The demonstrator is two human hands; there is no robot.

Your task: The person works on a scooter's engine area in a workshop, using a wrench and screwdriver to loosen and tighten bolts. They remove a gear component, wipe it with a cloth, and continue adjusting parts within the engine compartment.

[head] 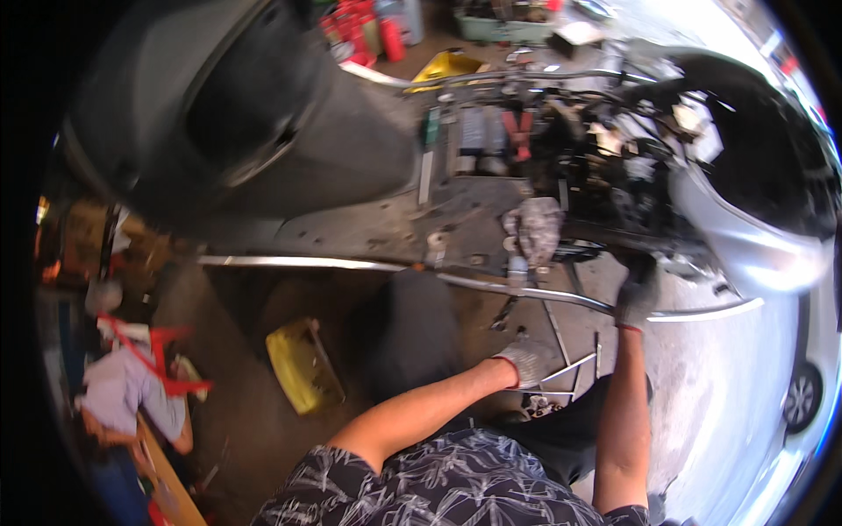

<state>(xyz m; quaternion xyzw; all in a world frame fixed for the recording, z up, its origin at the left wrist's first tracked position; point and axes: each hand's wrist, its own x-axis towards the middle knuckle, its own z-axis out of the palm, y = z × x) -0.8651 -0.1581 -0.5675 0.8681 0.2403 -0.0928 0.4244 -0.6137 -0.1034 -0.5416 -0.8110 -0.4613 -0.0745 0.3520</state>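
Observation:
In front of me is a partly stripped motor scooter, its footboard (pixel 381 227) and dark inner parts (pixel 592 164) exposed. A bent metal side rail (pixel 566 296) runs along its near side. My right hand (pixel 638 289), in a grey work glove, reaches past that rail beneath the scooter's body. Its fingers are in shadow, so any grip there is unclear. Lower down, my left hand (pixel 526 361) wears a pale knit glove, close to metal rods (pixel 569 368) above the floor. A small dark piece (pixel 521 333) shows at its fingers; blur hides whether it is held. A crumpled rag (pixel 536 230) rests on the footboard.
A yellow tray (pixel 304 365) sits on the floor at the left, and another yellow container (pixel 450 66) lies beyond the scooter. Another person (pixel 125 388) is at the lower left by a wooden plank (pixel 171 480). A parked car (pixel 806 388) borders the right.

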